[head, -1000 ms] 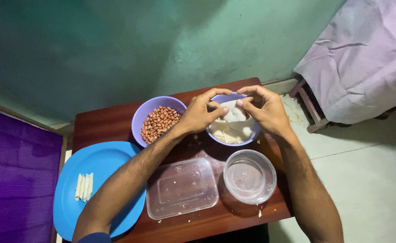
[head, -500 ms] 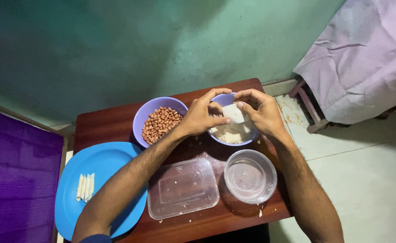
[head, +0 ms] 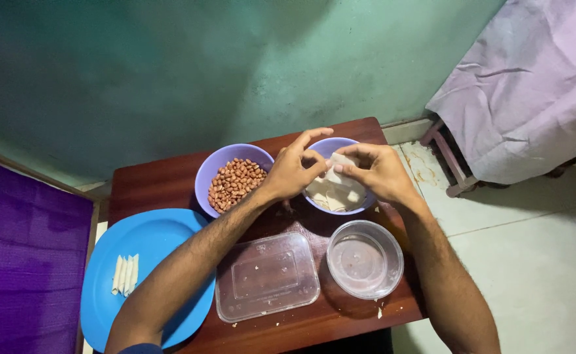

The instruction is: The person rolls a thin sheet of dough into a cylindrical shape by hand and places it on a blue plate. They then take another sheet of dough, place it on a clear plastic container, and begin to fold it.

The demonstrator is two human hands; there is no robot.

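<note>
wrapper (head: 338, 177) (partly hidden) pinched between both hands.

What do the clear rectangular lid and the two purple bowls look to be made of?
The clear rectangular lid looks like thin moulded plastic: see-through, with a stamped inner panel and soft glare. The purple bowl of peanuts and the purple bowl of white pieces seem smooth, opaque plastic with an even, faintly glossy colour.

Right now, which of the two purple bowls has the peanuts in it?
The purple bowl on the left, beside the blue plate. It is full of reddish-brown peanuts. The other purple bowl, under both hands, holds pale, flat pieces instead.
</note>
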